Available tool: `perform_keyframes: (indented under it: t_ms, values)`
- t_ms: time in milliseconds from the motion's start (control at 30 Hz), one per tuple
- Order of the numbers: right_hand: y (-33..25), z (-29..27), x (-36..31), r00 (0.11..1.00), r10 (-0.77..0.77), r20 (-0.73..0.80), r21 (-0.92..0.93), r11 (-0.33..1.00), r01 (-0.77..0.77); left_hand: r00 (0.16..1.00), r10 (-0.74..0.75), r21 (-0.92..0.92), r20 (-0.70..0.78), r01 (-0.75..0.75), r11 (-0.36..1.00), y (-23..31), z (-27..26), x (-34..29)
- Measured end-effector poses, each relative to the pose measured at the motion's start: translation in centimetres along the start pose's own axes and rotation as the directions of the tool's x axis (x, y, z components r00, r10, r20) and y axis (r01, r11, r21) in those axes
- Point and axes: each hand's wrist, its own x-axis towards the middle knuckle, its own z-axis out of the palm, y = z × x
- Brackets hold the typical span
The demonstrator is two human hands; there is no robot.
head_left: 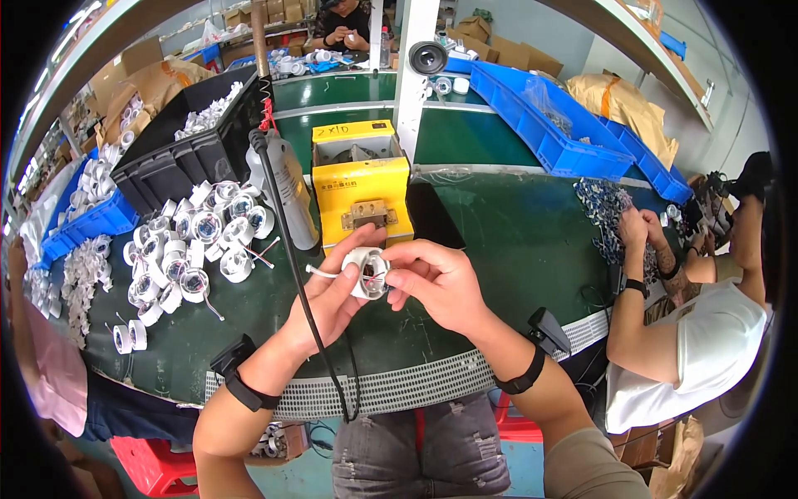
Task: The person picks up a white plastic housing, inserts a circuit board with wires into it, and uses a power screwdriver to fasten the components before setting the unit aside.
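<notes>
In front of the yellow machine (359, 190), my left hand (326, 303) holds a white round plastic housing (357, 259) between thumb and fingers. Thin wires, one reddish, show inside its open face, and a white lead sticks out on the left. The fingers of my right hand (442, 283) are bent at the housing's right rim, thumb and forefinger close together by the wires. Whether they pinch a wire or the rim is too small to tell. A heap of similar white housings (176, 264) with wires lies to the left on the green table (274, 341).
A black crate (150, 176) of white parts and a grey bottle (293, 195) stand behind the heap. A black cable (293, 258) hangs across my left hand's side. Blue trays (573, 154) lie at back right. Co-workers sit left, right (690, 341) and far across.
</notes>
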Motion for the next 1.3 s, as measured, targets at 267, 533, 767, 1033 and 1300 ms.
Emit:
perform_keyframes:
  t_ms: [267,533,767,1033,1300]
  values:
    - [0.1,0.7,-0.3,0.943,-0.332,0.003,-0.493,0.820,0.290,0.994,-0.082,-0.064,0.069,0.086,0.994,-0.6,0.2,-0.1]
    - [0.6,0.8,0.1,0.885,-0.465,-0.017,-0.530,0.755,0.386,0.992,-0.047,-0.109,0.117,0.060,0.992,-1.1,0.2,-0.1]
    - [1.0,0.1,0.2,0.966,-0.258,-0.019,-0.446,0.867,0.223,0.998,-0.054,0.510,0.015,0.039,0.859,-0.1,0.2,-0.1]
    - [0.8,1.3,2.8,0.880,-0.476,-0.007,-0.726,0.607,0.322,0.955,-0.273,0.326,-0.115,0.296,0.898,-1.0,-1.2,0.6]
    - [1.5,8.7,8.5,0.975,-0.222,0.003,-0.621,0.764,0.176,0.938,-0.311,0.282,-0.151,0.343,0.896,-1.3,-1.8,0.4]
